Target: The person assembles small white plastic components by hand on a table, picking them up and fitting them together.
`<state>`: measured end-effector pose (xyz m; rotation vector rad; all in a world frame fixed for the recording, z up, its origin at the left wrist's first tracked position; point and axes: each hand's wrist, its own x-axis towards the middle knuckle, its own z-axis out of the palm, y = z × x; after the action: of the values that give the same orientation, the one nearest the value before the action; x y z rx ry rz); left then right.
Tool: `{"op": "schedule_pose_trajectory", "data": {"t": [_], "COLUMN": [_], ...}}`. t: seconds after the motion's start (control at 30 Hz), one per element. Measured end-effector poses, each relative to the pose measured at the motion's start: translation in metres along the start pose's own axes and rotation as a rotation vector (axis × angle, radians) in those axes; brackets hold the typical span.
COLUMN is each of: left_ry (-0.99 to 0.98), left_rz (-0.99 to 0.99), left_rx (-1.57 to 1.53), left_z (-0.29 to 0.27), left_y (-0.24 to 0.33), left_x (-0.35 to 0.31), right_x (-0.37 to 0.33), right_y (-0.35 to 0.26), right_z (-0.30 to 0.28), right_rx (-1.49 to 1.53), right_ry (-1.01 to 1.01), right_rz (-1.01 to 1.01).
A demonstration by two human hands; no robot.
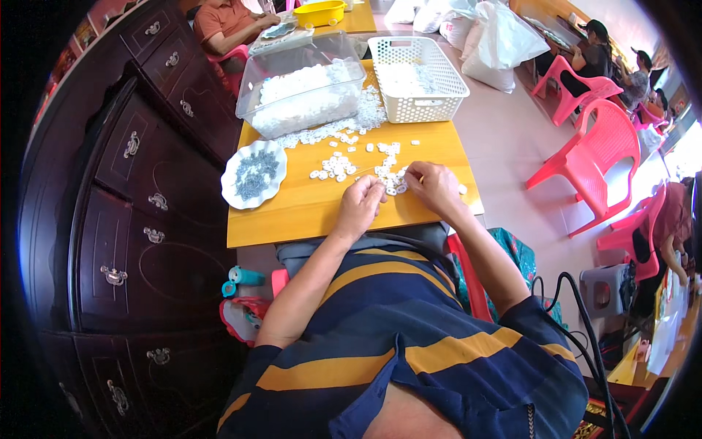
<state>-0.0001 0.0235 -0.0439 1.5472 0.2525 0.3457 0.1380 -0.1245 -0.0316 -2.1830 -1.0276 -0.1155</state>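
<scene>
My left hand [360, 205] is closed in a pinch above the near part of the wooden table [292, 218]. To its right, my right hand [434, 186] also pinches, its fingertips turned toward the left hand. Whatever the fingers hold is too small to make out. Between and just beyond the hands lies a loose group of small white plastic pieces [392, 180], each with dark holes or marks. Another little heap of the same white pieces [336, 167] sits farther left. On the table's left side, a white scalloped plate [229, 181] holds many small dark grey parts [254, 174].
Behind the pieces stand a clear plastic bin [303, 117] and a white perforated basket [420, 110], both with white pieces. A dark wooden cabinet [110, 219] flanks the left. Pink chairs [601, 157] and white sacks [497, 51] stand right. Another person [223, 25] sits across, beside a yellow tub [319, 13].
</scene>
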Motion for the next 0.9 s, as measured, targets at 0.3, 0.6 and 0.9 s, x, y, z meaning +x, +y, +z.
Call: {"op": "schedule_pose_trajectory", "data": {"t": [0.3, 0.6, 0.9], "left_ry": [-0.001, 0.012, 0.029], "left_rz": [-0.013, -0.025, -0.025], "left_rx": [0.001, -0.017, 0.002], "left_z": [-0.0026, -0.0037, -0.0031], "left_y": [-0.0004, -0.0031, -0.0056], "left_x": [0.0013, 0.0014, 0.0006], "right_x": [0.0010, 0.0007, 0.0046], "right_y": [0.0047, 0.0000, 0.0011], "right_z": [0.0032, 0.0036, 0.0039], "right_rx": [-0.026, -0.061, -0.065], "right_ry": [0.021, -0.010, -0.139], "right_rz": [0.057, -0.031, 0.050]}}
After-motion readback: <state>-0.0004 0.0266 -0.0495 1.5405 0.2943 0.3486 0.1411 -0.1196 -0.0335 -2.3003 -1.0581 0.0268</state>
